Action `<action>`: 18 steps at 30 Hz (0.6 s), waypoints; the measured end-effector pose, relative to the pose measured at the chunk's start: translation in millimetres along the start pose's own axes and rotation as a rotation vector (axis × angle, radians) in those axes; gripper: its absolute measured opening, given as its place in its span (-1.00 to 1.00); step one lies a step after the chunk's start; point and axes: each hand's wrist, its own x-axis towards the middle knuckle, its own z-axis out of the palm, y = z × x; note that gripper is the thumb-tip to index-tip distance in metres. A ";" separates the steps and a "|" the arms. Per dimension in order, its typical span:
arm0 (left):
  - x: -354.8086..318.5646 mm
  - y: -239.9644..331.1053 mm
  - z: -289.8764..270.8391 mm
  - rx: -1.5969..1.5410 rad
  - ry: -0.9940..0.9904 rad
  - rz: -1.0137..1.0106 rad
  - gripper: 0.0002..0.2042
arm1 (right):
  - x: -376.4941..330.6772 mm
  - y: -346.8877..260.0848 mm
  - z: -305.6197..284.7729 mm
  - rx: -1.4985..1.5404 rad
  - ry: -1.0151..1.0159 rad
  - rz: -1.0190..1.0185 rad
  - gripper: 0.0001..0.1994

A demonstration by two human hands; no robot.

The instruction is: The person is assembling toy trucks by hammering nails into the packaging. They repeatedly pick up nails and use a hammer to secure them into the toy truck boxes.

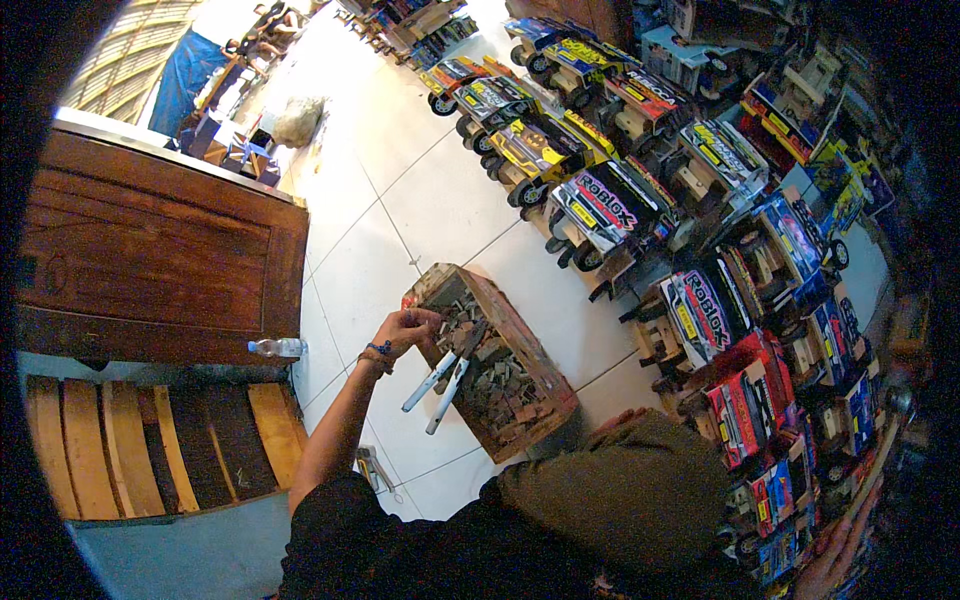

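Note:
My left hand (408,328), with a beaded bracelet at the wrist, is over the far left rim of a worn wooden box (540,375). Its fingers are pinched together, and whatever they may hold is too small to make out. Many small wood offcuts (510,388) fill the box. Across its left rim lie pincers with pale handles (430,386), close to my left hand. At the lower right my right hand (838,548) is closed round the wooden handle of a hammer (888,435), whose rounded metal head points up.
Rows of wooden toy trucks (610,210) with colourful printed sides stand on the right. A plastic bottle (278,347) lies near a brown wooden door (160,240) on the left. Below it is a slatted wooden pallet (175,440). A metal tool (372,468) lies on the tiled floor.

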 end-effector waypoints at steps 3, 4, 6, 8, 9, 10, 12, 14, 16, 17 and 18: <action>-3.6 9.7 4.6 0.027 0.080 -0.007 -0.65 | -3.1 10.4 -8.3 -0.011 0.014 0.096 -0.43; -4.2 14.0 6.9 -0.016 0.117 -0.051 -0.65 | -4.6 16.6 -12.5 -0.008 0.002 0.073 -0.43; -5.4 23.2 11.7 -0.090 0.165 -0.186 -0.65 | -5.9 33.0 -20.9 -0.003 -0.022 0.034 -0.42; -6.7 30.9 16.4 -0.132 0.226 -0.212 -0.71 | -9.7 50.1 -28.0 0.003 0.002 0.077 -0.46; -6.8 34.3 17.8 -0.143 0.267 -0.231 -0.73 | -12.0 57.8 -30.0 0.030 0.050 0.183 -0.48; -7.4 36.6 19.0 -0.177 0.299 -0.248 -0.72 | -12.8 64.5 -31.9 0.069 0.087 0.287 -0.50; -8.0 40.4 19.7 -0.176 0.297 -0.252 -0.72 | -17.9 72.8 -31.6 0.109 0.167 0.279 -0.51; -9.2 45.4 19.9 -0.156 0.310 -0.244 -0.72 | -20.4 75.0 -29.5 0.055 0.183 0.323 -0.51; -11.3 57.2 21.4 -0.240 0.235 -0.158 -0.75 | -19.9 72.7 -26.2 0.035 0.185 0.292 -0.51; -11.0 67.7 23.3 -0.276 0.217 -0.139 -0.76 | -18.2 70.5 -23.9 0.043 0.185 0.238 -0.51; -12.7 81.7 25.5 -0.279 0.203 -0.143 -0.76 | -17.6 66.9 -22.8 0.050 0.190 0.186 -0.51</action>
